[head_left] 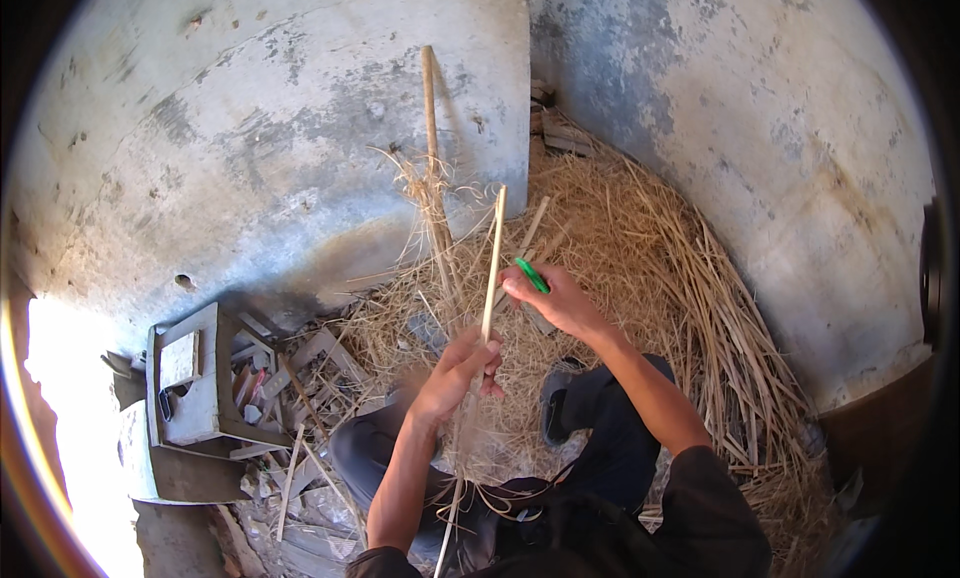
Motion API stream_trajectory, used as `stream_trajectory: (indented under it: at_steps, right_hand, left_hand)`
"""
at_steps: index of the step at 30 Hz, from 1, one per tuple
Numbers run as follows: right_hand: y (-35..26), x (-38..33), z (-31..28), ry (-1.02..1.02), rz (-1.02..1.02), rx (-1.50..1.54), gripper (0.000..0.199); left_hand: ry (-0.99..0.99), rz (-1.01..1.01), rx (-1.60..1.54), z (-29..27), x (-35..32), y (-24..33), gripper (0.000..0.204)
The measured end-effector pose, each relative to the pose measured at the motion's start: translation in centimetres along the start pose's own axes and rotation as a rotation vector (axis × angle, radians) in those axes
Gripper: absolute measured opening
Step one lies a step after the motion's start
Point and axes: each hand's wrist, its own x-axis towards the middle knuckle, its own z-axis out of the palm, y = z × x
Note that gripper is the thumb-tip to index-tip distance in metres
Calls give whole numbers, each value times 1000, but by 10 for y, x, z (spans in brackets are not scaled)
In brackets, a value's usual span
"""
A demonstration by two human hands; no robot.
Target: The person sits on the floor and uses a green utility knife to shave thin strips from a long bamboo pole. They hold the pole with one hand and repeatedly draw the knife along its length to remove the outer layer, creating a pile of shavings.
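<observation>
My left hand [458, 371] grips a long pale reed stalk [492, 263] that stands nearly upright, its top near the wall. My right hand [556, 300] holds a small green-handled tool [532, 275] close to the stalk's upper part, just to its right. Both forearms come up from the lower edge, in dark sleeves. My knees in dark trousers and a dark shoe [556, 403] show below the hands.
A big heap of dry straw and reeds [690, 308] fills the corner between two grey, weathered walls. A wooden stick [432, 148] with straw tied on leans on the wall. A grey block-like stand [195, 378] and scattered wood scraps lie left.
</observation>
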Motion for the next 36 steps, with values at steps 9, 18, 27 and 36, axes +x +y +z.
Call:
stream_trajectory:
  at_steps: [9, 18, 27, 36]
  right_hand:
    - [10, 7, -5, 71, -3, 105, 38]
    - [16, -8, -1, 100, -290, -401, 35]
    - [16, -15, 24, -54, -555, -716, 28]
    - [22, -14, 26, -30, -568, -719, 30]
  left_hand:
    - [-110, -131, 368, 12, -15, 7, 32]
    - [104, -33, 405, 6, -9, 6, 27]
    - [306, 89, 339, -14, -1, -21, 22]
    - [437, 191, 617, -7, 0, -23, 20]
